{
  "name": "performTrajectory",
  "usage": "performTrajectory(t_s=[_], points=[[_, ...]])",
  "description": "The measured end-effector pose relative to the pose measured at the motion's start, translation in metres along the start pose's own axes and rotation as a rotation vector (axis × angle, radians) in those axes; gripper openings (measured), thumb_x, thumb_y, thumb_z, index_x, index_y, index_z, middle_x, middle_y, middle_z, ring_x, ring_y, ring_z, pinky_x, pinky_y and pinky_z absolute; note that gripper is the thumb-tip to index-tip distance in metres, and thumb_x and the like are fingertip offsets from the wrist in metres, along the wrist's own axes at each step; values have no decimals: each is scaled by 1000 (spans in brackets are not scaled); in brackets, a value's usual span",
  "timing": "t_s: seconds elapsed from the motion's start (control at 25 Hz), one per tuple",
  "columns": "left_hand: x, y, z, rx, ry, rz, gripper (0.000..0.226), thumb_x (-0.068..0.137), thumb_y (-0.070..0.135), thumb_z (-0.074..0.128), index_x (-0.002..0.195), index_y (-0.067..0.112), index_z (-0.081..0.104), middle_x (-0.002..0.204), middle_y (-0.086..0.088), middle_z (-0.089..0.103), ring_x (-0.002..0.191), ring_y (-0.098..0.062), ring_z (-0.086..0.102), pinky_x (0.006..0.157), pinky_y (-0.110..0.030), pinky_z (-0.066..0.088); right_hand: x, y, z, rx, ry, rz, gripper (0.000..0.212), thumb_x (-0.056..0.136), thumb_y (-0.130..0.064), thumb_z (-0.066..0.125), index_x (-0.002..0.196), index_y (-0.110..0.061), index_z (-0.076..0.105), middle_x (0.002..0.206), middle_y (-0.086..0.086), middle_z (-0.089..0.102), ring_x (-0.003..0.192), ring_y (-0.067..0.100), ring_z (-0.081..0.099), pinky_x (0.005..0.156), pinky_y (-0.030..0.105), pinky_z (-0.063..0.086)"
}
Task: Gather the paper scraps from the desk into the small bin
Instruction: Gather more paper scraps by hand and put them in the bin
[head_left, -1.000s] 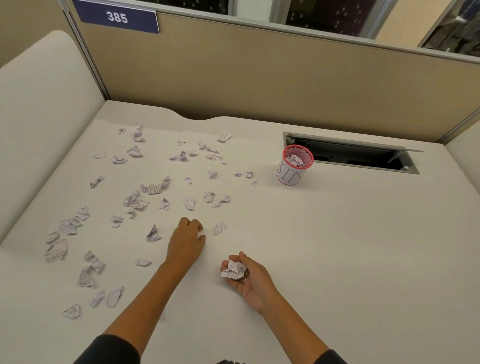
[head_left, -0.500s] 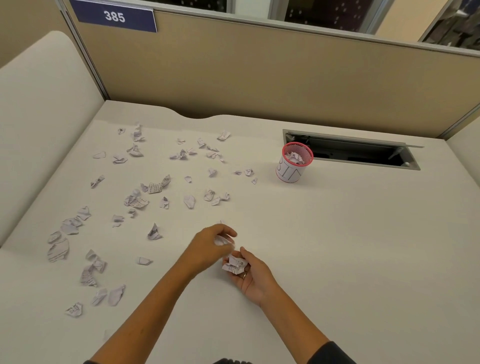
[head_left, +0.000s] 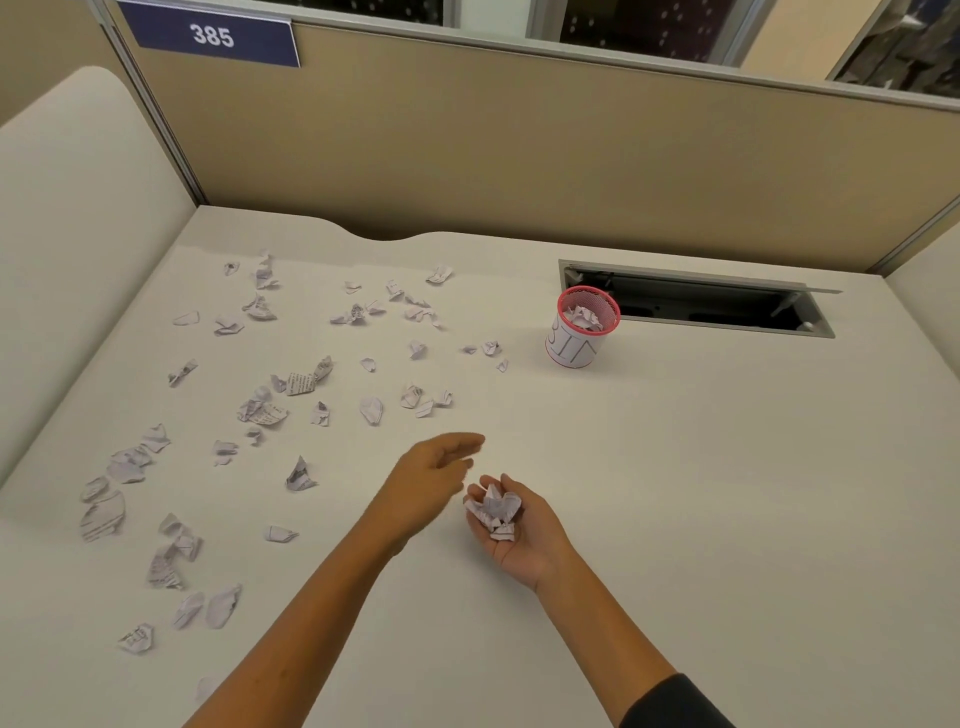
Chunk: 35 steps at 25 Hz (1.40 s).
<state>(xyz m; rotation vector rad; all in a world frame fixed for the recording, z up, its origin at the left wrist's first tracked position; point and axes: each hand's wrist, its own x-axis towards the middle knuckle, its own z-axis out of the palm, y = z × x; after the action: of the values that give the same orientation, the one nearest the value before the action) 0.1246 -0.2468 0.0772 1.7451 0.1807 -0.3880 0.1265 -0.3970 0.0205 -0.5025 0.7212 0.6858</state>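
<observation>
The right hand (head_left: 511, 525) lies palm up with its fingers cupped loosely around a small wad of crumpled white printed paper scraps (head_left: 493, 512), which sits in the hollow of the palm. Just beside it, at its nine to ten o'clock, the left hand (head_left: 431, 478) hangs over the desk with its back to the viewer. Its fingers reach out toward one o'clock, relaxed and slightly blurred, and nothing is between them. The two hands are close but do not appear to touch. Both forearms run down to the near edge, and a dark sleeve (head_left: 670, 704) shows on the right one.

The hands sit near the middle of the pale cream desk top (head_left: 701, 493). From the hands, loose torn scraps of white printed paper (head_left: 270, 410) lie scattered from seven o'clock round to twelve o'clock. The nearest is one pointed, upright piece (head_left: 300, 474) at nine o'clock, and a small cluster (head_left: 423, 400) lies at eleven to twelve o'clock. Larger pieces sit along the left edge of the desk.

At one o'clock from the hands, well apart from them, stands the small round bin with a red mesh rim and a white paper wrap (head_left: 579, 340). It is upright and has crumpled paper already inside. Just behind it, to its right, is a long rectangular metal cable slot (head_left: 696, 270) cut into the desk, with its flap raised. Tan fabric partition panels (head_left: 519, 156) close off the back. A dark blue plate marked 385 (head_left: 213, 36) hangs at the upper left.
</observation>
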Motion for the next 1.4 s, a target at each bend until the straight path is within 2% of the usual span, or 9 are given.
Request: performTrajectory(t_s=[0.2,0.4,0.52,0.64,0.76,1.04,1.2,1.28,1.4], points=[[22,-47,-20,390,411,107,35,91,5,46,122,16,56,130,0,55,120,-16,49,98,-24,34,3,-56,17,11,-12,-83,24,95,-20,47,88,-1,60,70,16,70,62,27,71,67,30,56],[42,-75,-29,647,393,202,34,93,14,44,126,8,54,133,-10,54,122,-27,50,100,-31,35,-3,-151,69,-10,-60,-329,24,92,-22,52,78,-5,61,63,11,69,58,21,69,59,30,60],[45,-79,-28,695,389,247,42,92,30,37,121,10,58,131,-6,55,119,-25,53,94,-34,39,5,-205,99,-112,-26,-504,21,92,-26,56,85,-6,61,77,10,67,71,18,67,60,30,60],[42,-89,-28,754,379,267,48,92,43,33,125,16,55,137,-1,50,125,-19,48,98,-36,39,23,-238,117,-469,275,-721,25,92,-36,54,88,-14,64,99,9,66,90,20,64,69,32,58],[43,-93,-27,765,378,255,52,91,52,32,127,21,52,138,3,49,126,-17,45,100,-33,33,38,-246,126,-1011,517,-930,44,93,-50,41,73,-21,69,89,2,69,81,10,60,65,24,46],[46,-95,-29,818,384,282,52,91,56,30,120,23,57,128,3,54,117,-20,48,94,-37,38,43,-224,113,-1066,464,-1290,45,97,-40,38,86,-12,72,83,-1,69,76,2,61,55,1,43],[48,-98,-27,848,394,291,41,89,51,36,111,26,60,123,3,56,111,-20,50,87,-35,40,48,-178,100,-1204,348,-1538,21,90,-22,54,84,-7,68,83,4,66,79,14,60,66,10,47],[50,-98,-28,843,417,299,34,88,47,40,105,27,61,117,4,57,104,-20,52,81,-33,39,59,-153,92,-1442,210,-1466,10,87,-13,60,92,-8,67,94,5,64,87,16,60,74,23,52],[59,-97,-36,826,435,346,31,88,42,42,96,22,64,104,2,58,88,-19,54,69,-29,36,88,-130,85,-1829,206,-1072,43,85,-18,64,124,-6,52,128,11,49,117,25,50,95,27,41]])
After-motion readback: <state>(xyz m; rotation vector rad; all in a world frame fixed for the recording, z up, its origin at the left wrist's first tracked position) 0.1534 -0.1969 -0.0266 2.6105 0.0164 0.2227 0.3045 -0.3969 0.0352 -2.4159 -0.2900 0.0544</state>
